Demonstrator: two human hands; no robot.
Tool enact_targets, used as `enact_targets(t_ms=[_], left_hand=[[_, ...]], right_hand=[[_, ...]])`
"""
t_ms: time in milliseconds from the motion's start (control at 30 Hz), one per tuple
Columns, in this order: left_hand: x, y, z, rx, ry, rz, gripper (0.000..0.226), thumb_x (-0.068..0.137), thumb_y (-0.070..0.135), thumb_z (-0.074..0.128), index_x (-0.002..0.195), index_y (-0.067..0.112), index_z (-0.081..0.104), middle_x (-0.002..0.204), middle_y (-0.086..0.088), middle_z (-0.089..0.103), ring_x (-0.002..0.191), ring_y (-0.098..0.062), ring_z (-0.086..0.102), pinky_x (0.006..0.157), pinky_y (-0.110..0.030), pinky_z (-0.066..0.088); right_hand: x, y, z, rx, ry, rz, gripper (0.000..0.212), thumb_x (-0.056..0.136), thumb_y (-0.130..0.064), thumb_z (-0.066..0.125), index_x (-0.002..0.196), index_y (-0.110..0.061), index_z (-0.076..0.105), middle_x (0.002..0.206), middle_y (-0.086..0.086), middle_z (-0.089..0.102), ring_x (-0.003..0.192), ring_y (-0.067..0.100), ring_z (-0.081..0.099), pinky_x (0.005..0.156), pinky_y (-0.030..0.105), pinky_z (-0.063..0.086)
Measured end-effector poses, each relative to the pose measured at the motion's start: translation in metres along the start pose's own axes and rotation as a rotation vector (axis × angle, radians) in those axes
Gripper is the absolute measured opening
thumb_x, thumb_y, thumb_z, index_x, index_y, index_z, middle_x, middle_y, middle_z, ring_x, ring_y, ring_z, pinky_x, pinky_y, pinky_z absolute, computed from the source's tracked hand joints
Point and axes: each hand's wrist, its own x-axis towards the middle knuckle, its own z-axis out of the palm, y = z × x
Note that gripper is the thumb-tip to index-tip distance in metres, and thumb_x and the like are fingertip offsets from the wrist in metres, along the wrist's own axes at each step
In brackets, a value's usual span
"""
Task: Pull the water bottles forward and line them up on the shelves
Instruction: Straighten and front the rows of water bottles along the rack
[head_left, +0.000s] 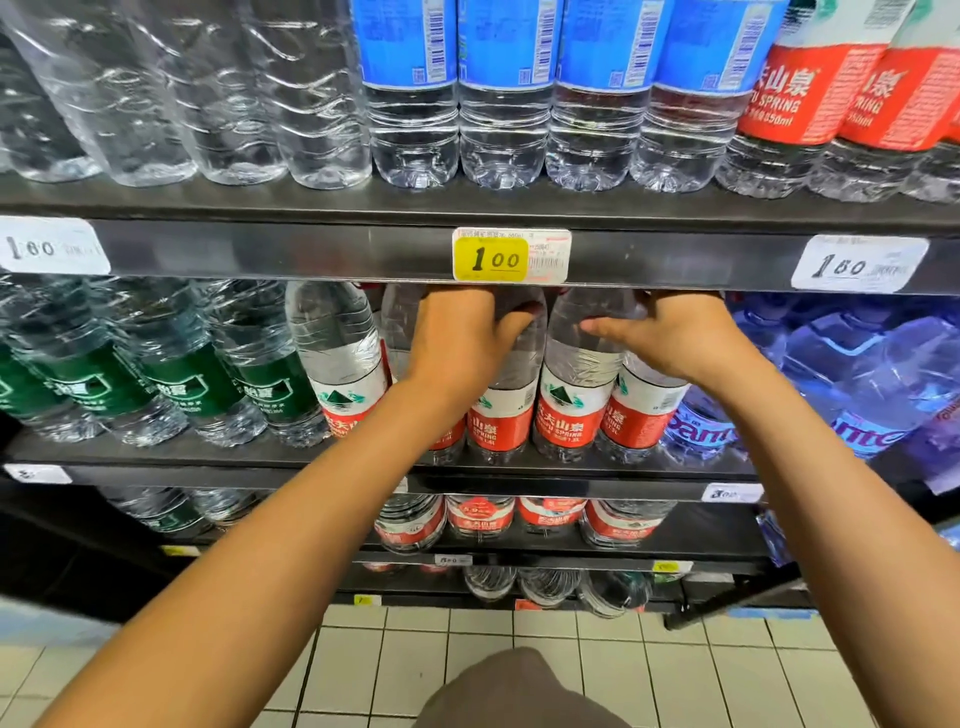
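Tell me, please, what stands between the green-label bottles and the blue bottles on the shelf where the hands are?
In the head view, red-label water bottles fill that stretch; the left hand and right hand grip their upper parts.

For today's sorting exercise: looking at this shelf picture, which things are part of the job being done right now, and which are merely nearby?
In the job:
- left hand holding a red-label bottle
- right hand holding a second red-label bottle
- middle shelf

Merely nearby:
- green-label bottles
- blue-label bottles
- yellow price tag
- tiled floor
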Motion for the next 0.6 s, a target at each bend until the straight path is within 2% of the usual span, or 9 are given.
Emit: enact_targets(t_ms=[67,133,233,367,433,533,600], left_hand=[[-0.001,-0.004,-0.002,-0.015,-0.032,-0.005,0.036,0.091,0.040,0.066,0.117,0.016,0.067,0.104,-0.005,0.071,0.098,-0.028,0.064,0.071,-0.025,0.042],[-0.002,-0.008,-0.002,0.022,-0.095,-0.012,0.034,0.091,0.041,0.065,0.112,0.014,0.066,0.090,-0.002,0.068,0.091,-0.028,0.064,0.066,-0.020,0.036],[-0.006,-0.009,0.001,0.049,-0.104,-0.012,0.037,0.092,0.038,0.066,0.114,0.009,0.062,0.099,-0.009,0.068,0.093,-0.028,0.063,0.076,-0.034,0.050],[-0.010,-0.006,0.003,0.109,-0.008,-0.017,0.046,0.088,0.049,0.067,0.101,0.005,0.066,0.090,-0.011,0.070,0.085,-0.030,0.064,0.074,-0.042,0.052],[-0.011,-0.006,0.004,0.138,0.017,-0.022,0.050,0.085,0.054,0.068,0.096,0.005,0.068,0.087,-0.010,0.071,0.083,-0.030,0.064,0.073,-0.043,0.051],[-0.012,-0.004,0.007,0.152,-0.001,-0.051,0.052,0.087,0.056,0.064,0.105,0.007,0.065,0.095,-0.010,0.069,0.089,-0.029,0.063,0.077,-0.041,0.051],[-0.013,-0.004,0.009,0.118,-0.001,-0.036,0.049,0.088,0.052,0.065,0.109,0.008,0.064,0.096,-0.011,0.068,0.090,-0.029,0.062,0.074,-0.034,0.048]], right_hand=[[-0.003,-0.003,0.001,-0.010,0.080,-0.085,0.048,0.078,-0.059,0.072,0.115,-0.028,0.068,0.109,-0.007,0.069,0.103,0.019,0.061,0.080,0.025,0.042],[-0.005,-0.007,0.006,0.002,0.163,-0.116,0.050,0.080,-0.059,0.071,0.116,-0.024,0.069,0.117,0.000,0.070,0.111,0.023,0.061,0.085,0.028,0.046],[-0.005,-0.011,0.014,-0.057,0.171,-0.062,0.054,0.082,-0.058,0.069,0.116,-0.017,0.071,0.115,0.008,0.071,0.108,0.028,0.063,0.088,0.038,0.052],[-0.002,-0.007,0.015,0.010,0.149,-0.040,0.046,0.082,-0.049,0.074,0.113,-0.015,0.072,0.112,0.007,0.073,0.104,0.026,0.065,0.086,0.037,0.053],[0.000,-0.004,0.012,0.030,0.107,0.000,0.045,0.080,-0.051,0.075,0.111,-0.019,0.072,0.110,0.003,0.072,0.097,0.019,0.063,0.081,0.032,0.051],[0.002,0.001,0.006,0.043,0.053,0.013,0.042,0.079,-0.052,0.075,0.110,-0.025,0.071,0.108,-0.002,0.071,0.089,0.013,0.055,0.075,0.024,0.041],[-0.001,0.001,0.005,0.035,0.055,-0.010,0.042,0.079,-0.053,0.074,0.111,-0.026,0.070,0.106,-0.004,0.070,0.088,0.011,0.054,0.072,0.022,0.040]])
